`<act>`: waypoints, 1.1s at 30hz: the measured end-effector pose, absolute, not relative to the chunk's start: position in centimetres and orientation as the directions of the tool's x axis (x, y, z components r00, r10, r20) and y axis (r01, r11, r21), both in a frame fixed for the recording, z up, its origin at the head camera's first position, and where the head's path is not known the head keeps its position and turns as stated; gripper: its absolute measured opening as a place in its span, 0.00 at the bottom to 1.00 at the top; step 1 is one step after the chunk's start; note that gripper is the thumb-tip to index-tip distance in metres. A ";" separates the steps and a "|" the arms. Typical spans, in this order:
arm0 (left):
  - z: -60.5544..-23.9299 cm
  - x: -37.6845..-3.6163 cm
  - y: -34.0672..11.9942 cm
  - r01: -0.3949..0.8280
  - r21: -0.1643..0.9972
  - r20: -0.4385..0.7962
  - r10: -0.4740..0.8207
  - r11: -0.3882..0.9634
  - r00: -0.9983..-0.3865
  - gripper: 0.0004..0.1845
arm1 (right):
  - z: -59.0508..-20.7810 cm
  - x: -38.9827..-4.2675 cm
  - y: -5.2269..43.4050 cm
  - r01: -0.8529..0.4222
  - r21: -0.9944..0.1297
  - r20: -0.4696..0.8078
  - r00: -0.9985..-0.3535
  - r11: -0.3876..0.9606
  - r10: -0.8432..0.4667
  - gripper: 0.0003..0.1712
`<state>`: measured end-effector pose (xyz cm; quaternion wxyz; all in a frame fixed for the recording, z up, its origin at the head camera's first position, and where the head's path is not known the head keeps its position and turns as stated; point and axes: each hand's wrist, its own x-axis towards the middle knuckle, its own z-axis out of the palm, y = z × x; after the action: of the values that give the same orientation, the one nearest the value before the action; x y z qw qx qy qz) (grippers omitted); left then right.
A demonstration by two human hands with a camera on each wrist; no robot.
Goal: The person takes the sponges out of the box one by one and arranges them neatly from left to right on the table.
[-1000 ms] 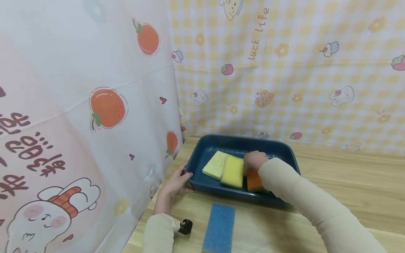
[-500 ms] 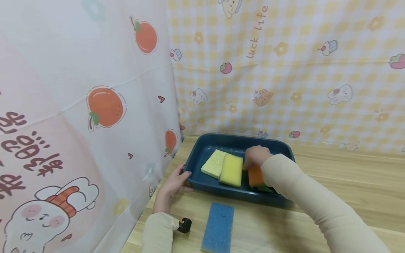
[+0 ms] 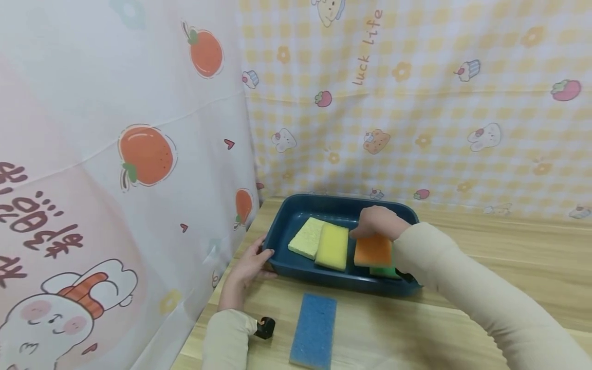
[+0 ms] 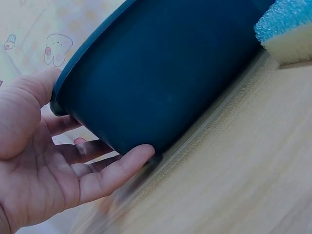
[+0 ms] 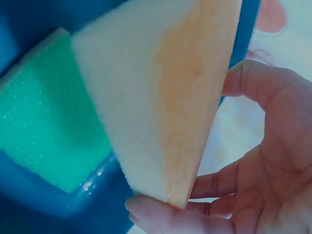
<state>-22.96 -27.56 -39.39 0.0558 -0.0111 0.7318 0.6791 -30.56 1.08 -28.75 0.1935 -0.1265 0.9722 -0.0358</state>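
Up close, the right hand (image 3: 378,222) pinches the far end of the orange sponge (image 3: 372,250), thumb against fingers (image 5: 161,207), tilting it over the green sponge (image 3: 385,271) inside the blue tray (image 3: 296,216). Meanwhile the left hand (image 3: 250,263) cups the tray's near-left corner, fingers spread. Two yellow sponges (image 3: 332,246) lie alongside.

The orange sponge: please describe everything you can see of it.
The orange sponge is a rectangular foam block with an orange top face and a paler, cream underside. It sits inside the dark blue tray, tilted, partly over a green sponge. The right hand grips its far edge.
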 end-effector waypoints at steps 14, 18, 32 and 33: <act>-39.8 -22.8 -28.0 -0.108 0.991 -0.113 0.068 0.078 -0.991 0.29 | -28.2 -24.3 1.5 -0.287 -0.204 -0.313 -0.887 0.936 -0.340 0.25; -39.8 -22.8 -28.0 -0.110 0.990 -0.116 0.072 0.087 -0.991 0.29 | -28.3 -22.7 1.6 -0.306 -0.217 -0.289 -0.887 0.927 -0.361 0.23; -39.6 -23.6 -27.4 -0.111 0.991 -0.119 0.109 0.077 -0.987 0.28 | -29.4 -17.8 1.2 -0.341 -0.240 -0.260 -0.879 0.909 -0.399 0.25; -39.6 -23.6 -27.4 -0.113 0.991 -0.121 0.111 0.076 -0.986 0.28 | -29.5 -17.5 1.1 -0.345 -0.235 -0.252 -0.881 0.909 -0.400 0.25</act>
<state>-23.59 -27.41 -39.57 0.0826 -0.0005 0.7287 0.6799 -17.54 1.13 -29.52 0.1489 -0.1927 0.9655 -0.0918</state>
